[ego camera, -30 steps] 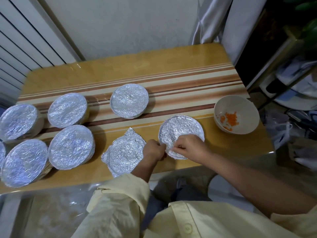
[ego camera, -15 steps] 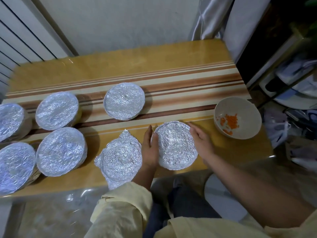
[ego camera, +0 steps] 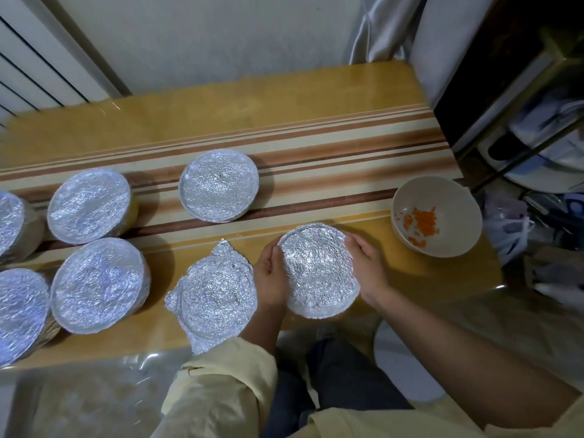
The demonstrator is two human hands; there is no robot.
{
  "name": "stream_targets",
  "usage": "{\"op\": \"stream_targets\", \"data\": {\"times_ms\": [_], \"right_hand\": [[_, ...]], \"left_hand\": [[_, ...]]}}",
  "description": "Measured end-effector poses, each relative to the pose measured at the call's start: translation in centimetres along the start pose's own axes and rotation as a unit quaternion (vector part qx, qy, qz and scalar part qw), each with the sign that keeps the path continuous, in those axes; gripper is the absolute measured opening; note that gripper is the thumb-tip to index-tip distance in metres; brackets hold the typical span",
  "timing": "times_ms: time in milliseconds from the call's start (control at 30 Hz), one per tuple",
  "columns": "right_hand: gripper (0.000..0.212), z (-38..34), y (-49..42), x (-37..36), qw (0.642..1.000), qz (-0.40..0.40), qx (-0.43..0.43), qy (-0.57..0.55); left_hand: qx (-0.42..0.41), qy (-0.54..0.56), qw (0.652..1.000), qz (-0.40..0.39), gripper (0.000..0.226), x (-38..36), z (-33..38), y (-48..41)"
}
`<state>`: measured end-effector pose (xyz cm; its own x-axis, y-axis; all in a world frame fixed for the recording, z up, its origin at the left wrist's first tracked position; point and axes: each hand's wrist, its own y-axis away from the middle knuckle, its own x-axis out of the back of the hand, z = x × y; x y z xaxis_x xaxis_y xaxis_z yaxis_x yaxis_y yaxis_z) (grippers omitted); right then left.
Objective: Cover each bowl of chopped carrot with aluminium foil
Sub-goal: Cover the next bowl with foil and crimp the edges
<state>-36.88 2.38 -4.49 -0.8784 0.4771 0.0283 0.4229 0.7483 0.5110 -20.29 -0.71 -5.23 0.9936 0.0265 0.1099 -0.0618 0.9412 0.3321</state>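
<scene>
One table (ego camera: 284, 112) carried everything. I noted the foil-covered bowl (ego camera: 319, 273) at its near edge and the uncovered bowl (ego camera: 456, 202) by its right edge. The left hand (ego camera: 270, 276) and right hand (ego camera: 369, 270) clasped the foil-covered bowl's sides, fingers curled. Chopped carrot (ego camera: 423, 221) lay in the uncovered bowl.

I read this as a home, probably a dining corner. A glossy wooden surface (ego camera: 221, 121) with brown stripes sits against a plain wall (ego camera: 205, 36) and a curtain (ego camera: 379, 33). On it are foil-covered bowls (ego camera: 219, 186) and an open bowl (ego camera: 458, 197) of chopped carrot (ego camera: 423, 221). To the right are a cluttered shelf (ego camera: 534, 121) and a plastic bag (ego camera: 508, 226).
</scene>
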Motion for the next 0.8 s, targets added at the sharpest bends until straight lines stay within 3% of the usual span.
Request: {"op": "stream_targets", "data": {"times_ms": [133, 333, 467, 800], "right_hand": [[0.014, -0.5, -0.5, 1.2, 0.999, -0.028, 0.012, 0.045], [0.028, -2.0, -1.2, 0.6, 0.984, -0.120, 0.084, 0.099], [0.021, -1.3, -1.3, 0.3, 0.986, -0.130, 0.070, 0.077], [0.022, -3.1, -3.3, 0.8, 0.971, -0.184, 0.063, 0.142]], "left_hand": [[0.002, 0.007, 0.999, -0.044, 0.032, 0.6, -0.1, -0.2], [-0.001, 0.018, 0.999, -0.049, 0.037, 0.6, -0.1, -0.4], [-0.002, 0.017, 0.999, -0.037, 0.034, 0.4, -0.7, -0.4], [-0.018, 0.024, 0.998, -0.060, 0.028, 0.5, -0.1, -0.4]]}}
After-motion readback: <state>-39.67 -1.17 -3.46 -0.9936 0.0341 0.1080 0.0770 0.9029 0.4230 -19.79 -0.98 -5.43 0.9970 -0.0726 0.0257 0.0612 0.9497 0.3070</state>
